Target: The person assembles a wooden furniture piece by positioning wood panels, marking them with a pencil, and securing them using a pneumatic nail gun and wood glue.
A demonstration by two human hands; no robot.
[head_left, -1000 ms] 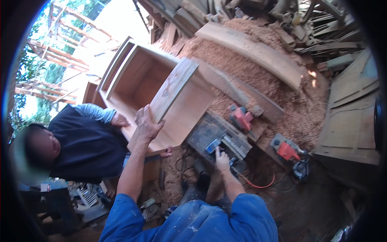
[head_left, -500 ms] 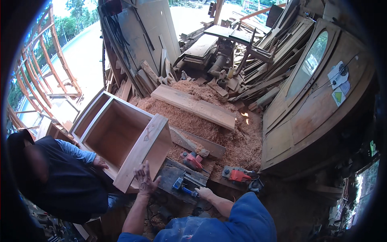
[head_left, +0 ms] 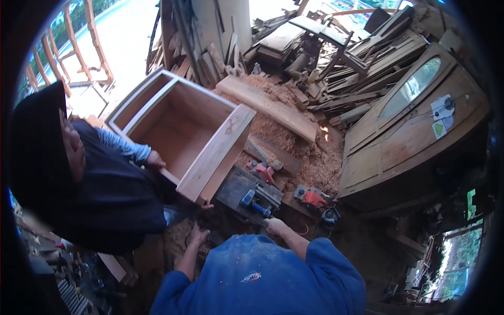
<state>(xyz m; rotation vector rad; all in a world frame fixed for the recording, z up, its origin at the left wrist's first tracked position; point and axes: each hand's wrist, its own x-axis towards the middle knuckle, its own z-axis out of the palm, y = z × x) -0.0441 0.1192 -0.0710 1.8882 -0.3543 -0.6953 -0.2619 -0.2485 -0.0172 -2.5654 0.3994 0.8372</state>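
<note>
My left hand (head_left: 197,236) is lowered beside the near end of an open wooden cabinet box (head_left: 184,123), apart from it, with its fingers spread and nothing seen in them. A pale board (head_left: 220,152) runs along the box's right side. Curled at the bench edge, my right hand (head_left: 274,226) is against the end of a blue-handled tool (head_left: 257,206); what its fingers close on is hidden. That tool lies on a dark work surface (head_left: 231,191). Another person's hand (head_left: 155,160) grips the box's left rim, and a second hand (head_left: 208,205) shows under its near corner.
Two red power tools, a nearer one (head_left: 313,198) and another (head_left: 262,171), lie beside the bench. A thick plank (head_left: 268,107) rests on heaped wood shavings (head_left: 325,157). At right leans a wooden door with oval glass (head_left: 399,142). Stacked boards (head_left: 378,73) fill the back.
My left hand has left the pale board and dropped down beside the box. The other person has leaned in, a second hand now showing under the box. My right hand stays by the blue-handled tool.
</note>
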